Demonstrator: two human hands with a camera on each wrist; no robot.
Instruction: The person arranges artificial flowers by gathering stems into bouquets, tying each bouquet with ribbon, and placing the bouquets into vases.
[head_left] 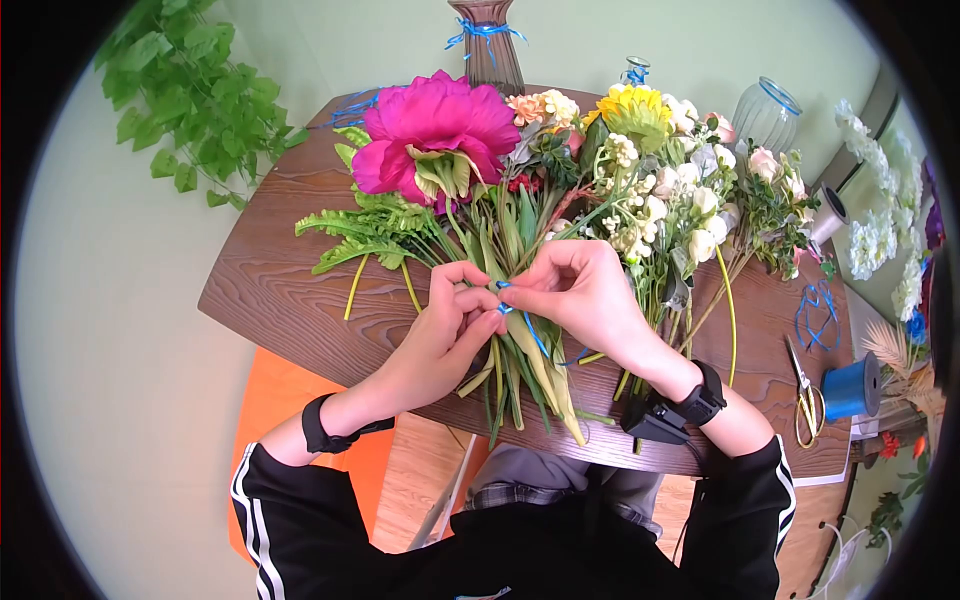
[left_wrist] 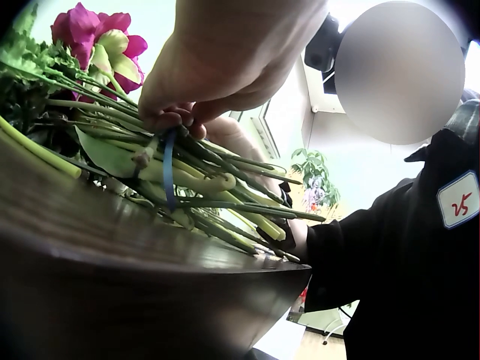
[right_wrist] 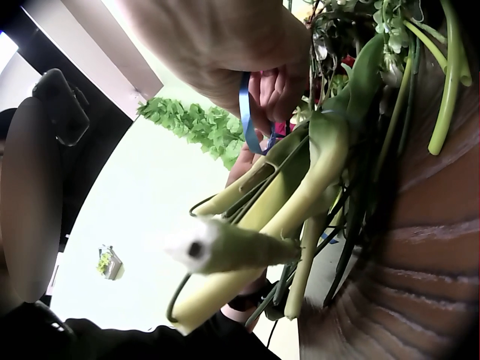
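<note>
A bundle of flower stems [head_left: 525, 375] lies on the table in the head view, with a big magenta flower [head_left: 430, 130] and a fern leaf [head_left: 365, 235] at its top. Blue ribbon [left_wrist: 169, 169] runs round the stems in the left wrist view. Over the stems my left hand [head_left: 450, 320] pinches the ribbon between thumb and fingers. Opposite it, my right hand [head_left: 585, 295] holds the ribbon in a thumb-and-finger pinch, fingertips close to the left ones. A loop of ribbon [right_wrist: 246, 112] hangs by the right hand in the right wrist view.
White and pink flowers [head_left: 695, 190] and a yellow sunflower [head_left: 635, 115] lie to the right. Scissors [head_left: 803, 395], a blue ribbon spool [head_left: 852, 387] and loose ribbon [head_left: 820, 315] are near the right edge. A brown vase [head_left: 487, 55] and a glass vase [head_left: 768, 110] stand behind.
</note>
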